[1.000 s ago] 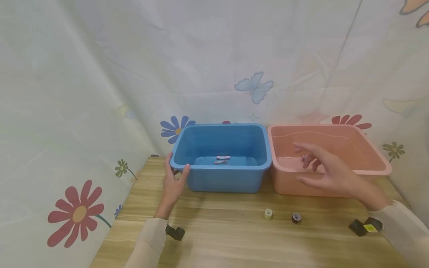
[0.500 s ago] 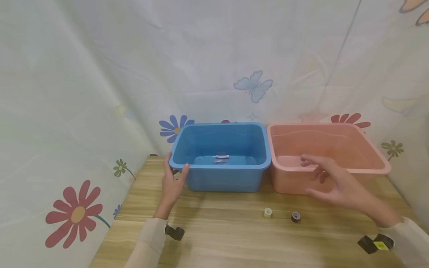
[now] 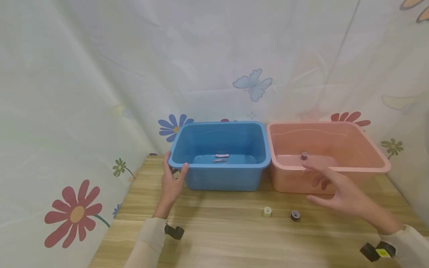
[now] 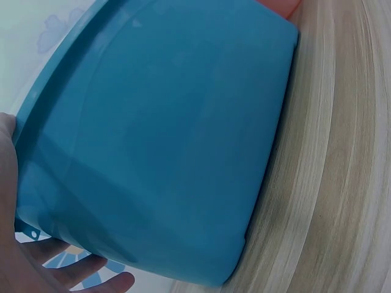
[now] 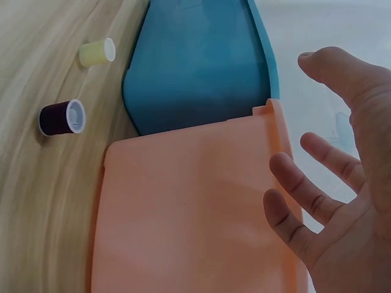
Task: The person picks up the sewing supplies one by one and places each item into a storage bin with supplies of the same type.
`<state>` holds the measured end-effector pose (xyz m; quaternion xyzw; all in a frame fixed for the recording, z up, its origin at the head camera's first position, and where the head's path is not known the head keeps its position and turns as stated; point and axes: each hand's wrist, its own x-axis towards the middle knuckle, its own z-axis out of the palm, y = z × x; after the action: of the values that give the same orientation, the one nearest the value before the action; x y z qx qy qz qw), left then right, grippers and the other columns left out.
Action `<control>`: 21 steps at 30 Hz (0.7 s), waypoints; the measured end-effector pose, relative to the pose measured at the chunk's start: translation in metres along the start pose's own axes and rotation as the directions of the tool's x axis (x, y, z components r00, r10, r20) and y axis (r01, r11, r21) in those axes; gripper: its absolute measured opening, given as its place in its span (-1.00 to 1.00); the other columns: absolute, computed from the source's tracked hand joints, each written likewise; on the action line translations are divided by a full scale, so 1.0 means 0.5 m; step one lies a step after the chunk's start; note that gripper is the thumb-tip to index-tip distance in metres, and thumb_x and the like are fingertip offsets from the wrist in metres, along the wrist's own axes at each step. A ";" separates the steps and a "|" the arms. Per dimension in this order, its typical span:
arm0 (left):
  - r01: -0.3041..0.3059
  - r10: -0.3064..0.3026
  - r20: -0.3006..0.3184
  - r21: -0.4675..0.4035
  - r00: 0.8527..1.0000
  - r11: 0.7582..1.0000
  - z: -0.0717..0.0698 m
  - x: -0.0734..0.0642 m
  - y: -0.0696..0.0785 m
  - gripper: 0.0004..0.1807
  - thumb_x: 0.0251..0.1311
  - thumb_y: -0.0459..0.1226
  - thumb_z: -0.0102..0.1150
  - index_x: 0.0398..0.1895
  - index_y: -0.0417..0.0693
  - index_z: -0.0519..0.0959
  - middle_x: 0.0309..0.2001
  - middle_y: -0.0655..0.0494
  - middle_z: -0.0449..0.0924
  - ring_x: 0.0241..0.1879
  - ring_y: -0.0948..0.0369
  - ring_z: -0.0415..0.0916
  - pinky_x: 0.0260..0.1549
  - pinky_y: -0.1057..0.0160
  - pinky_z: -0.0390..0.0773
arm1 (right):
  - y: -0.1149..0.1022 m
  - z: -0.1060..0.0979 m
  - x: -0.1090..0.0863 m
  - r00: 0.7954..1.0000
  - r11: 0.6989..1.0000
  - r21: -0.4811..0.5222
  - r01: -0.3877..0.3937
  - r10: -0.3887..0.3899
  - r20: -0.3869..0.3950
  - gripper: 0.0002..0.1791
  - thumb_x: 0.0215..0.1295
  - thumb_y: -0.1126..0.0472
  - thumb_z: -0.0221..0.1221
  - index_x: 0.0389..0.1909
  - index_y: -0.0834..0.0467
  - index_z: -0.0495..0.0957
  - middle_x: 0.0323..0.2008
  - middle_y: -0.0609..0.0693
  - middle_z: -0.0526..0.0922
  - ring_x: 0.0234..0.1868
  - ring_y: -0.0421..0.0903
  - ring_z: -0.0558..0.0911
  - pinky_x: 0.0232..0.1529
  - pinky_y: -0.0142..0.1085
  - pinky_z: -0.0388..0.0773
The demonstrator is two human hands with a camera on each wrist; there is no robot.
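Observation:
My left hand (image 3: 172,188) holds the near left corner of a blue plastic tub (image 3: 222,178), thumb at the front rim and fingers along the side. In the left wrist view, several fingertips (image 4: 116,284) show past the wall of the tub. My right hand (image 3: 345,193), fingers spread and loosely bent, hovers before the near rim of a pink plastic tub (image 3: 375,160), holding nothing. Inside the pink tub lies a dark thread spool (image 3: 304,156). On the table before the tubs stand a pale yellow spool (image 3: 267,211) and another dark spool (image 3: 295,216).
Small pink-and-white objects (image 3: 222,155) lie on the blue tub's floor. Both tubs stand side by side on a wood-grain table (image 3: 228,238), against a patterned curtain (image 3: 207,56). A black wrist camera (image 3: 370,252) sits on the right sleeve.
My right hand has drawn back from over the pink tub, toward me and to the right, uncovering the dark spool inside. The left hand stays at the blue tub's corner.

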<state>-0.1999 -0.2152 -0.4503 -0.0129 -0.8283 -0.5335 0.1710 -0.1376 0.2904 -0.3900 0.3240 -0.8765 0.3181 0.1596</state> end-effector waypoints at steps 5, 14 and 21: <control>0.002 -0.002 -0.001 0.002 1.000 1.000 0.001 0.000 0.000 -0.08 0.41 0.17 0.15 0.65 0.37 -0.15 0.57 -0.03 0.13 0.38 -0.14 0.34 0.20 -0.31 0.46 | 0.000 0.013 -0.012 1.000 1.000 0.010 0.008 -0.008 -0.016 0.05 -0.17 0.29 0.65 0.45 0.03 0.40 -0.16 -0.27 0.57 -0.28 -0.31 0.54 -0.28 -0.44 0.56; -0.005 0.005 -0.005 -0.008 1.000 1.000 0.002 0.000 0.003 -0.09 0.40 0.17 0.15 0.64 0.36 -0.12 0.57 -0.03 0.15 0.37 -0.14 0.34 0.21 -0.31 0.45 | 0.009 0.043 -0.037 0.999 0.998 0.040 -0.047 0.046 0.026 -0.06 -0.11 0.25 0.64 0.39 0.05 0.46 -0.16 -0.27 0.59 -0.25 -0.27 0.56 -0.29 -0.33 0.64; -0.014 0.014 -0.003 -0.013 1.000 1.000 0.002 0.001 0.001 -0.11 0.42 0.14 0.15 0.64 0.35 -0.12 0.57 -0.03 0.14 0.37 -0.13 0.34 0.22 -0.30 0.44 | 0.026 0.072 -0.059 0.997 0.996 0.082 -0.040 0.034 0.073 -0.09 -0.04 0.21 0.62 0.40 0.06 0.44 -0.04 -0.23 0.60 -0.22 -0.25 0.57 -0.26 -0.33 0.62</control>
<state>-0.2007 -0.2141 -0.4499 -0.0191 -0.8245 -0.5376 0.1757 -0.1271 0.2883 -0.4372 0.3250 -0.8736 0.3455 0.1087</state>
